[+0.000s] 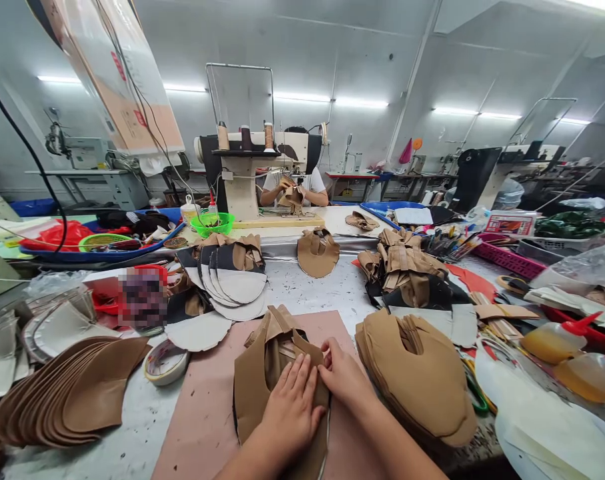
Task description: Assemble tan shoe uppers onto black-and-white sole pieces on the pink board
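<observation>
A brown fabric piece (250, 373) with straps at its top lies on a pink board (197, 407). My left hand (292, 400) rests flat on its middle, fingers stretched out and pointing up. At the piece's upper right edge is my right hand (340, 373), its thumb and fingers pinched on that edge. To the right sits a stack of padded brown pieces (412, 373) with a slot at the top. A fan of brown leather pieces (67, 387) is at the left, beside a roll of tape (166, 362).
Bundles of brown and white pieces (237, 277) and brown strapped pieces (407, 267) stand farther back. Glue bottles (557, 339) are at the right. Across the table a person (315, 183) sits behind a sewing machine (245, 183).
</observation>
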Available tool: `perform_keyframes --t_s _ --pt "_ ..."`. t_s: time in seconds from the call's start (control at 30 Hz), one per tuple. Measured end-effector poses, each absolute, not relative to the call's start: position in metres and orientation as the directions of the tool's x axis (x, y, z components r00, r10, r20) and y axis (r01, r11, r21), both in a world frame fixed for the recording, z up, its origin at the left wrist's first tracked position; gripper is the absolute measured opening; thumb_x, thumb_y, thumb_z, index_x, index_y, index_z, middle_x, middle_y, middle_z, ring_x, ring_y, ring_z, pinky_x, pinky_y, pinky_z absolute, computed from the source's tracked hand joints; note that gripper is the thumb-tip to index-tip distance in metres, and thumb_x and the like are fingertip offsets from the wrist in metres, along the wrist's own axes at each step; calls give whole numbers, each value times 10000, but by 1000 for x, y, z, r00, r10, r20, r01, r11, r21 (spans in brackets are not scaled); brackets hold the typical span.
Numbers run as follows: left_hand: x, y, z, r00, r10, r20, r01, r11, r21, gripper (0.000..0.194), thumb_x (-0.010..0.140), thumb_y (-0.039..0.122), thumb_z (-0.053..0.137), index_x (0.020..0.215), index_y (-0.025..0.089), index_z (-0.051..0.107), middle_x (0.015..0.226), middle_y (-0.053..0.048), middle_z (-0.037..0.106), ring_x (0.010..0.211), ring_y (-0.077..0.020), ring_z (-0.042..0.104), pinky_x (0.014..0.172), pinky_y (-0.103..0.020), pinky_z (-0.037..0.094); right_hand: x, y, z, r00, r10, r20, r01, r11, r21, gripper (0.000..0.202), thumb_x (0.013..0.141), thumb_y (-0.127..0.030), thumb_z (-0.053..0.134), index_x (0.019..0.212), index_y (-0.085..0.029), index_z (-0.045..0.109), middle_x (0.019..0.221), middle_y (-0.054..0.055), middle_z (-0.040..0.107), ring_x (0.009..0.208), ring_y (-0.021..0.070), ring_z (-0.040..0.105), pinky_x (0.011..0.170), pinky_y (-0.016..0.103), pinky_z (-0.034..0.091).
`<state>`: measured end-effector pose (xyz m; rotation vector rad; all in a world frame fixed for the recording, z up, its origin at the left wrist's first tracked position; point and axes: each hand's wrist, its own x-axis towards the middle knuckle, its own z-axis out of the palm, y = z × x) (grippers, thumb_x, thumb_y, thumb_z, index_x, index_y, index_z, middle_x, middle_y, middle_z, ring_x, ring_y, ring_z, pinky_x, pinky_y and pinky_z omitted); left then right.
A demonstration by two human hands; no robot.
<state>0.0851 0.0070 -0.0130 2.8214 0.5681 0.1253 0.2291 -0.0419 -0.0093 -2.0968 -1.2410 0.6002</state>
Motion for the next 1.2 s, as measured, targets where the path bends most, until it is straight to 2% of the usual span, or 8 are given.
perform_keyframes --t_s 0.1,0.23,0.43,0.53,0.77,0.93,1.07,1.2 --pt "82 17 -15 941 339 -20 330 -900 286 602 828 353 493 1352 85 370 1442 -191 233 1335 -315 193 1077 -477 216 227 -46 -7 421 907 -7 716 -337 -612 286 747 -32 455 982 -188 502 877 28 596 747 149 586 653 231 400" --pt "81 30 -10 966 248 -73 258 -915 309 629 804 355 522 1355 95 365 1452 -179 199 1347 -290 152 1093 -447 182 223 -52 -4 398 917 -39 813 -371 -449 252 811 -75 428 939 -210 598 978 51 596 802 167 614 669 249 417" --pt "98 41 -10 961 257 98 214 -922 323 365 770 275 574 1117 161 580 1334 -147 478 1261 -314 381 1059 -463 279 222 -57 -6 278 957 83 926 -244 -289 290 795 -48 461 965 -193 647 1046 61 627 948 213 568 780 292 412" --pt "105 43 -13 943 302 137 248 -918 311 348 801 241 534 1137 157 560 1229 -151 568 1161 -298 499 1003 -452 369 224 -56 -13 193 969 151 955 -150 -257 344 778 -15 475 1034 -181 635 1090 45 641 971 213 558 821 310 391" --pt "107 52 -18 940 336 56 311 -913 263 522 768 227 567 1273 121 488 1402 -205 357 1290 -354 311 1051 -487 292 222 -50 -23 141 969 201 984 -115 -136 302 792 -45 493 1036 -153 635 947 65 679 863 223 577 782 339 373" --pt "109 56 -16 968 252 10 242 -940 240 492 829 289 510 1291 128 464 1399 -190 361 1301 -315 299 1055 -467 288 220 -51 -15 183 974 132 975 -163 -153 300 801 -45 461 1023 -148 636 951 80 675 883 233 578 790 338 361" --pt "111 59 -18 976 216 -2 212 -956 201 554 819 339 538 1322 139 421 1406 -163 360 1303 -319 294 1060 -479 276 232 -33 10 217 976 -30 950 -218 -222 259 796 -84 430 911 -143 655 913 106 676 877 247 585 794 347 360" --pt "110 58 -14 979 204 -32 206 -971 123 645 806 357 551 1361 97 351 1412 -186 340 1313 -330 266 1075 -482 243 251 14 23 130 990 -58 893 -142 -427 291 775 -104 439 963 -180 649 980 61 677 918 195 581 766 267 386"
